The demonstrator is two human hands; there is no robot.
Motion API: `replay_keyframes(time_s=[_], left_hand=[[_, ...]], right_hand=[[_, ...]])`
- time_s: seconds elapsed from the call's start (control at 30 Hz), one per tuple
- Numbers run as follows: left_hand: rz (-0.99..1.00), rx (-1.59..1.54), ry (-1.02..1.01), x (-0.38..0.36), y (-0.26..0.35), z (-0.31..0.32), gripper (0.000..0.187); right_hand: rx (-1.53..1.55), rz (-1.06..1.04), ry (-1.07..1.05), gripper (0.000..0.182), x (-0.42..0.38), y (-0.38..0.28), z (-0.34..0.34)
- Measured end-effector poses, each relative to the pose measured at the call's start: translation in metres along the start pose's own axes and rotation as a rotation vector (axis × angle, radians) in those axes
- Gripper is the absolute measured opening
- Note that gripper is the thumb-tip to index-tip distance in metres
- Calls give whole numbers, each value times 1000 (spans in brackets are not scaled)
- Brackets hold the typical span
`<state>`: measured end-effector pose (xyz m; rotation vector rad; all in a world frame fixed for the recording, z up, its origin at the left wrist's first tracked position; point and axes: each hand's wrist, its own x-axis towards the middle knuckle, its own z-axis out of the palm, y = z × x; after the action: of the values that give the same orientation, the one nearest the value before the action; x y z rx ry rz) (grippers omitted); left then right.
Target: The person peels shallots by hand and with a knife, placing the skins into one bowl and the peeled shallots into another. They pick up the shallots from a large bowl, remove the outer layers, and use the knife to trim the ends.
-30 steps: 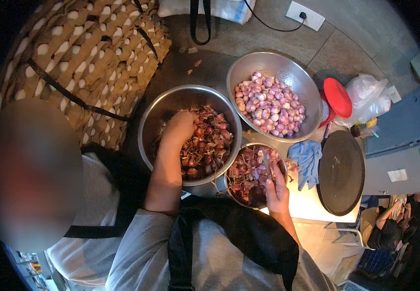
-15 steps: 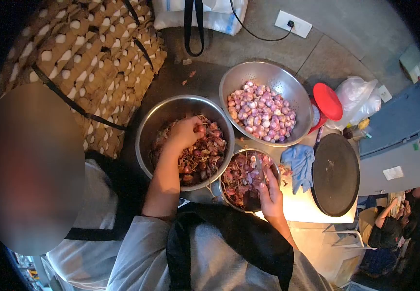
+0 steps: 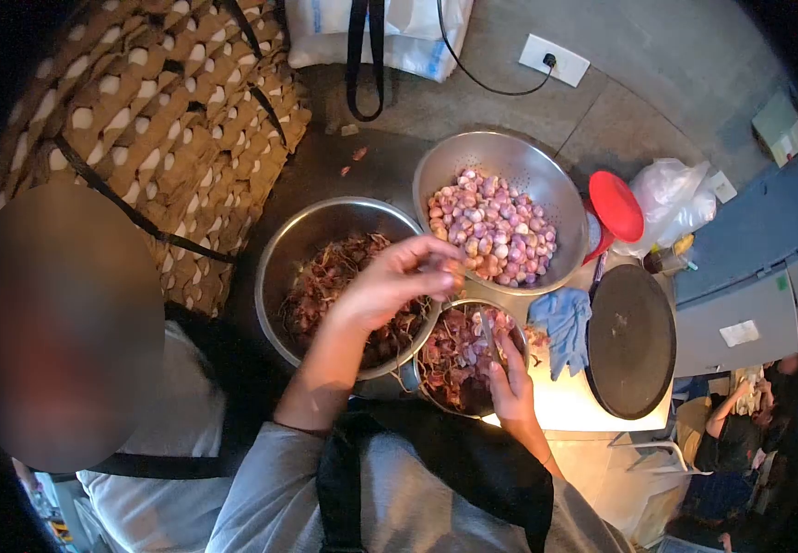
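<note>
My left hand (image 3: 397,284) is lifted over the big steel bowl (image 3: 275,249) of unpeeled shallots (image 3: 325,276), its fingertips pinched on one shallot (image 3: 454,274) near the bowl's right rim. My right hand (image 3: 511,380) rests at the near edge of a smaller steel bowl (image 3: 417,380) full of reddish peels and holds a small knife (image 3: 489,334), blade pointing away from me. Behind both bowls stands a steel colander (image 3: 445,166) holding several peeled purple shallots (image 3: 496,226).
A blue cloth (image 3: 560,318), a black round pan (image 3: 631,341), a red lid (image 3: 616,205) and a plastic bag (image 3: 671,198) lie to the right. Stacked egg trays (image 3: 141,120) fill the left. Another person (image 3: 141,415) stands close at my left; a wall socket (image 3: 554,60) is behind.
My left hand came up out of the big bowl and moved right, toward the small bowl, with a shallot in its fingers. My right hand with the knife stayed at the small bowl.
</note>
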<state>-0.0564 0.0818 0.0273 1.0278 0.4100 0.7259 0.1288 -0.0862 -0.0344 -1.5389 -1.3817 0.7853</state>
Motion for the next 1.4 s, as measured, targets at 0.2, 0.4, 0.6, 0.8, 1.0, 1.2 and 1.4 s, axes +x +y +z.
replay_keyframes(time_s=[0.2,0.4,0.6,0.8,1.0,1.2,1.4], left_hand=[[-138,63,-31,15,-43,20,24],[-144,-25,129,20,-50,10,20],[-118,57,221,24,-50,10,20],[16,139,116,29,-67,5,21],[42,132,56,26,-65,4,20],[510,616,272,43,-123,2,15],[341,1086,302,16,-83,30,19]], right_hand=[[191,155,-3,44,-1,9,3],[435,63,107,45,4,-3,10],[480,61,97,44,1,8,7],[472,3,57,46,-1,13,8],[462,72,27,46,0,21,4],[615,239,69,44,7,20,-1],[618,341,117,43,12,10,-5]])
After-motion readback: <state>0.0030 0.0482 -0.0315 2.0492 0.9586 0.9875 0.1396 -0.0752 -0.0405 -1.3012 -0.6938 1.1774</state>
